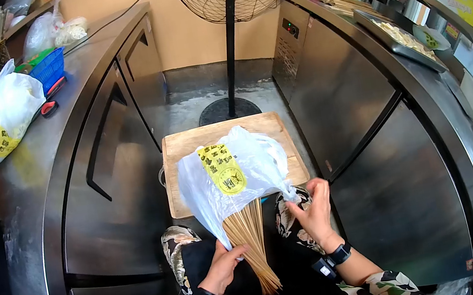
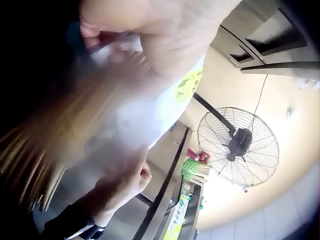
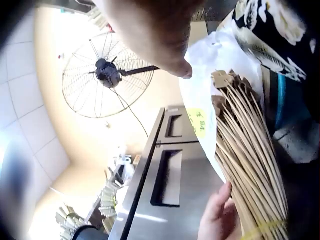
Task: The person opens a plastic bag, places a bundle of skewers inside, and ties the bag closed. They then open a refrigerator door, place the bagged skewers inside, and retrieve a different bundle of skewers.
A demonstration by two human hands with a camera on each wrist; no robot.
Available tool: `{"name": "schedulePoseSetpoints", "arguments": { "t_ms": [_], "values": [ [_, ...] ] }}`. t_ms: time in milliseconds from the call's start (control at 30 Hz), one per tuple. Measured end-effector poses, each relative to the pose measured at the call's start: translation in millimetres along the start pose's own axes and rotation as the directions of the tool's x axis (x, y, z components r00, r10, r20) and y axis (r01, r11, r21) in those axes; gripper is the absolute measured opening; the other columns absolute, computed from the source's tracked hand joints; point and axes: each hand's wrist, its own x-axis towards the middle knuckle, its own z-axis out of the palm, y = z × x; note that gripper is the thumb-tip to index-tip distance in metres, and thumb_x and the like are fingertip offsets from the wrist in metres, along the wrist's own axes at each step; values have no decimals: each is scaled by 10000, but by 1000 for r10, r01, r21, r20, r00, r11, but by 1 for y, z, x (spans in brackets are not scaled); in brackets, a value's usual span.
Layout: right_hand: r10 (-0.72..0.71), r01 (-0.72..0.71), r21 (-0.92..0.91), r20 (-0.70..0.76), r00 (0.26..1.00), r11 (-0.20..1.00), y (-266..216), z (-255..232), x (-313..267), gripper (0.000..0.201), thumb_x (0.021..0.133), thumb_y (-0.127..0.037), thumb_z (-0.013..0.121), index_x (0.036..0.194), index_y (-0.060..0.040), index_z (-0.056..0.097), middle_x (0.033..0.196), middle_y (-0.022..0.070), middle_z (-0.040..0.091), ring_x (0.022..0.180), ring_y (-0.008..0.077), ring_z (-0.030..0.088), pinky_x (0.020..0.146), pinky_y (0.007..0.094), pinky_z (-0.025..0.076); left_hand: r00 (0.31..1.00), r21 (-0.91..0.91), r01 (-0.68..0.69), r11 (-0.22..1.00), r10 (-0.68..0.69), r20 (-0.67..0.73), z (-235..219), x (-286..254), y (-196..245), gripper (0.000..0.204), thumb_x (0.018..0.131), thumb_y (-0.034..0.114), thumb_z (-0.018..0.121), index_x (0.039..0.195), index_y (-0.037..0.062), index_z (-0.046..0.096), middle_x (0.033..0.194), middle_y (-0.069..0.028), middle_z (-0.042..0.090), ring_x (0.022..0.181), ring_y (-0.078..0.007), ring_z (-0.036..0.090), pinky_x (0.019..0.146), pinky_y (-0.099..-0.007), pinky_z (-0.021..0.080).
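A white plastic bag with a yellow printed patch lies over the wooden board. Out of its mouth, toward the person, comes a thick bundle of bamboo skewers. Brown flat pieces sit on the skewer ends inside the bag. My left hand grips the bag's near-left edge, its thumb lying against the skewers. At the bag's right corner, my right hand pinches the twisted plastic, fingers curled. A yellow band circles the skewers near their free ends.
Steel counters with cabinets flank both sides. A standing fan is behind the board. On the left counter are another filled bag, a blue basket and red-handled scissors. A metal tray lies on the right counter.
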Motion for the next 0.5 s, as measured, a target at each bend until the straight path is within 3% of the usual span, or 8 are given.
{"name": "schedulePoseSetpoints", "arguments": {
  "t_ms": [100, 167, 200, 267, 367, 400, 433, 500],
  "values": [
    [-154, 154, -88, 9, 988, 984, 1, 1, 13, 661, 644, -169, 813, 1154, 36, 445, 1092, 212, 512, 1018, 374, 484, 896, 412, 418, 1000, -11, -19, 1000, 19, 19, 1, 0, 1, 524, 843, 17, 616, 1307, 105, 390, 1100, -16, 589, 894, -88, 562, 726, -220, 444],
    [-83, 66, 66, 302, 950, 996, 7, 13, 8, 653, 694, -201, 777, 1220, 26, 463, 1104, 234, 553, 1067, 391, 498, 933, 442, 408, 1000, -9, -9, 1000, 9, 16, 3, -1, 4, 525, 839, 14, 611, 1307, 105, 390, 1079, -15, 593, 853, -79, 552, 695, -211, 428],
    [-97, 93, 30, 376, 921, 995, 11, 22, 3, 649, 698, -202, 774, 1223, 21, 464, 1101, 225, 561, 1053, 394, 508, 940, 445, 403, 1000, -7, -3, 1000, 3, 15, 4, -2, 5, 526, 837, 13, 609, 1307, 105, 390, 1069, -14, 595, 832, -75, 546, 680, -207, 420],
    [-72, 96, -24, 484, 872, 995, 15, 33, 0, 566, 727, -205, 753, 1200, -16, 507, 999, 191, 624, 963, 379, 577, 895, 440, 440, 1000, -1, 7, 1000, -7, 14, 0, 0, 1, 587, 833, 8, 607, 1350, 74, 338, 1161, -61, 570, 991, -135, 559, 824, -261, 448],
    [37, -177, 154, 645, 763, 972, 24, 44, -3, 397, 769, -212, 719, 1103, -44, 587, 881, 172, 663, 859, 347, 630, 805, 422, 489, 1000, -8, 11, 1000, -11, 9, -7, 5, -6, 627, 824, 6, 612, 1371, 58, 310, 1200, -83, 560, 1057, -164, 568, 887, -288, 463],
    [78, -363, 180, 800, 594, 914, 17, 38, -9, 236, 804, -207, 682, 968, -44, 634, 833, 178, 671, 800, 335, 648, 720, 405, 510, 1000, -12, 12, 1000, -12, 8, -8, 5, -7, 632, 821, 6, 615, 1370, 57, 308, 1195, -82, 561, 1050, -164, 570, 882, -289, 464],
    [-198, -228, 395, 785, 586, 890, 7, 33, -24, 184, 805, -199, 673, 868, -32, 626, 792, 171, 650, 762, 352, 628, 699, 420, 495, 1000, 5, -10, 1000, 10, -5, -8, 4, -8, 613, 819, 13, 621, 1357, 53, 329, 1179, -77, 566, 1034, -164, 572, 874, -288, 465],
    [-475, 192, 438, 751, 459, 878, -38, 7, -27, 145, 791, -170, 668, 818, -42, 604, 741, 149, 617, 727, 343, 599, 687, 413, 473, 998, 32, -58, 998, 59, -28, -5, 3, -12, 576, 817, 26, 633, 1330, 44, 371, 1146, -68, 577, 1002, -165, 576, 856, -287, 467]
  ]
}}
